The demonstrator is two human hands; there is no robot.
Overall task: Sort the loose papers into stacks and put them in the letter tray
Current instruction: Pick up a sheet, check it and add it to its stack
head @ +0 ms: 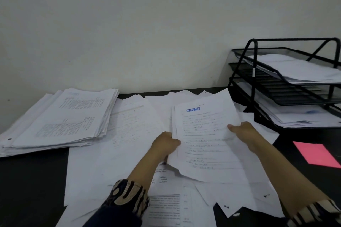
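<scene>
Between both hands, sheaf of papers (206, 140) lifted: left hand (164, 143) pinching left edge, right hand (243, 131) gripping right edge. Letter tray (287, 83) right of grip, tall stack (60, 118) left, loose sheets (114, 162) underneath.

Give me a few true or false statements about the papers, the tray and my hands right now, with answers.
1. Both hands hold the sheaf stamped APPROVED. True: the left hand and the right hand grip its sides.
2. The letter tray stands on the left. False: it is on the right, by the wall.
3. The tray's top tier holds papers. True.
4. The pink sheet lies inside the tray. False: it lies on the black desk.
5. A tall paper stack sits left. True.
</scene>
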